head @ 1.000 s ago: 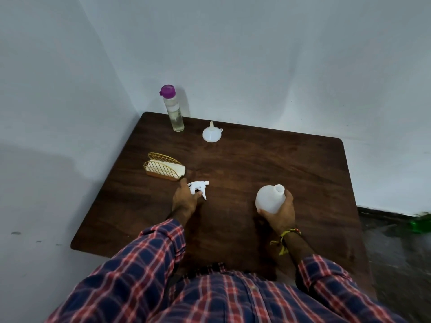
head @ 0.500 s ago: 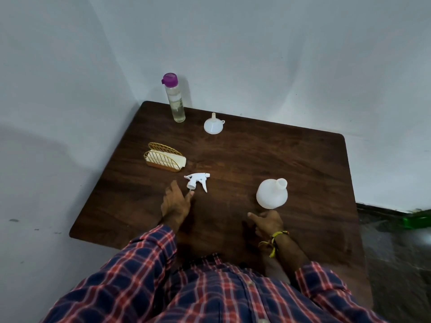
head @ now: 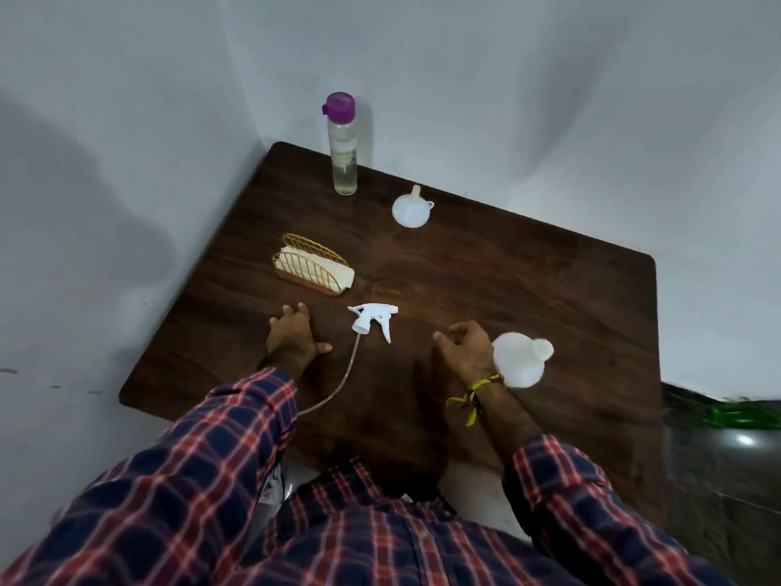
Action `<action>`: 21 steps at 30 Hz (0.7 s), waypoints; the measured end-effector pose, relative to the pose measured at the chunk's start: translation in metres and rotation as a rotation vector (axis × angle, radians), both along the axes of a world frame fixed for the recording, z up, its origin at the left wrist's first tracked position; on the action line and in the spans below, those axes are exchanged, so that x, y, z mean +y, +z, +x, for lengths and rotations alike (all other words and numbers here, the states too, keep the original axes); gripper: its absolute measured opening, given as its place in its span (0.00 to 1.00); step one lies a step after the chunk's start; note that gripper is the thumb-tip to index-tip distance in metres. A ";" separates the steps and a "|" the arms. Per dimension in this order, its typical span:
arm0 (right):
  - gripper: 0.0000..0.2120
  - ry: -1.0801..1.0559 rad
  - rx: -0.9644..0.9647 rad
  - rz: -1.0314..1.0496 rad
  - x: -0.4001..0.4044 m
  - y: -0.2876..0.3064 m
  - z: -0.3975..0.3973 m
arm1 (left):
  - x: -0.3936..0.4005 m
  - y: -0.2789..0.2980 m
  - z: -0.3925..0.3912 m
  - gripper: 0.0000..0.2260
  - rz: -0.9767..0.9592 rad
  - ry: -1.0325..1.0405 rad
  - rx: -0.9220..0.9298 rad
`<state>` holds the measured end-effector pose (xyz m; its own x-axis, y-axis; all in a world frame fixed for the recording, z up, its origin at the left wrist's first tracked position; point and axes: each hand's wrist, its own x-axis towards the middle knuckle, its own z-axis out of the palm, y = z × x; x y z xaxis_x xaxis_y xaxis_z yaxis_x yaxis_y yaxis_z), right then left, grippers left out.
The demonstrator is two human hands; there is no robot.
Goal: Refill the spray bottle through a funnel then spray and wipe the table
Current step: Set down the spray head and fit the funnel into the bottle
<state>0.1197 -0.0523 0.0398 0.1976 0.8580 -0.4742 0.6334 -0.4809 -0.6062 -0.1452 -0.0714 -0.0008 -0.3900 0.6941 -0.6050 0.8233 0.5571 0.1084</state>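
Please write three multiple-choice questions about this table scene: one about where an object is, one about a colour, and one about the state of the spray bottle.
1. Where does the funnel stand?
A. Inside the wire holder
B. On the table, to the right of the clear bottle
C. In the neck of the spray bottle

2. What colour is the cap of the clear bottle?
A. Purple
B. Green
C. White

3. In what state is the white spray bottle?
A. Closed, with the spray head on
B. Lying on its side
C. Open, with the spray head off

Answers:
1 B: the funnel sits mouth-down on the wood, beside the clear bottle.
2 A: the cap is plainly purple.
3 C: the spray head lies apart on the table with its tube trailing, between the left hand and the right hand.
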 end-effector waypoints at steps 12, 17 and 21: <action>0.26 0.321 -0.171 0.275 0.186 -0.026 -0.111 | 0.025 -0.009 -0.015 0.49 -0.177 0.005 -0.042; 0.33 0.401 -0.321 0.087 0.246 -0.041 -0.123 | 0.025 -0.009 -0.014 0.48 -0.177 0.032 -0.091; 0.35 0.366 -0.306 0.162 0.240 -0.046 -0.123 | 0.024 -0.007 -0.017 0.48 -0.174 0.033 -0.104</action>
